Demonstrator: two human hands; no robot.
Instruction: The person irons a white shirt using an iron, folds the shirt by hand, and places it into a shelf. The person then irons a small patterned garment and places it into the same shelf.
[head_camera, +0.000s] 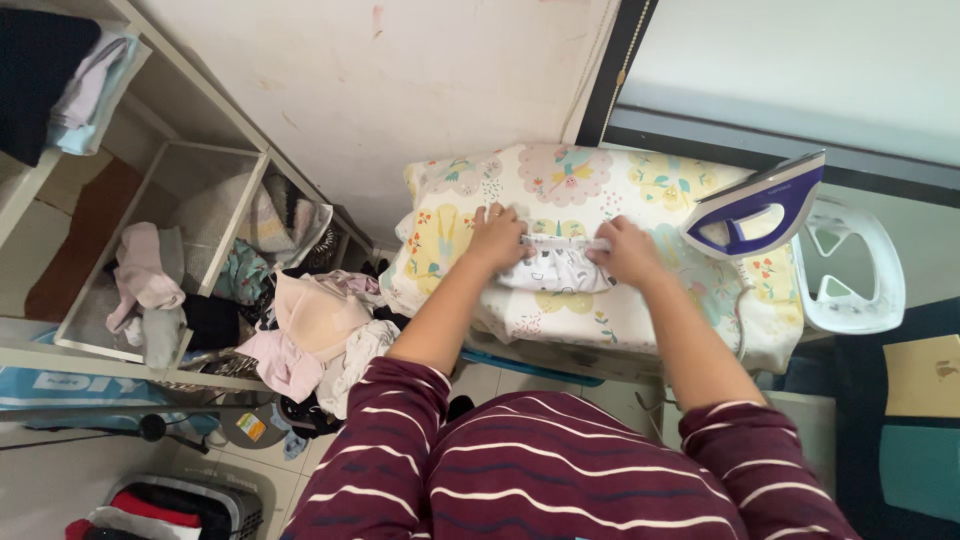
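Left hand (497, 236) is pressing down on the left end of a small white printed garment (556, 266), fingers curled over its top hem, grip closed on the cloth; right hand (627, 250) is doing the same at the right end, fingers bent and pinching the hem; between the two grips I am seeing the gathered hem pulled straight.

Garment is lying flat near the middle of the ironing board (600, 190), which is wearing a cream cover with pastel flowers and birds; both forearms are reaching forward from maroon striped sleeves (520, 470) at the bottom of the view.

To the right of the right hand, a purple and white iron (755, 208) is standing tilted on its heel at the board's end, apart from the garment; just beyond it a white plastic iron rest (850, 265) is sticking out past the board.

To the left, below board level, a heap of mixed clothes (310, 330) is piling up in pinks and whites against a white shelf unit (190, 180); more folded cloth is sitting in its compartments; a grey basket (190, 505) with red cloth is showing at bottom left.
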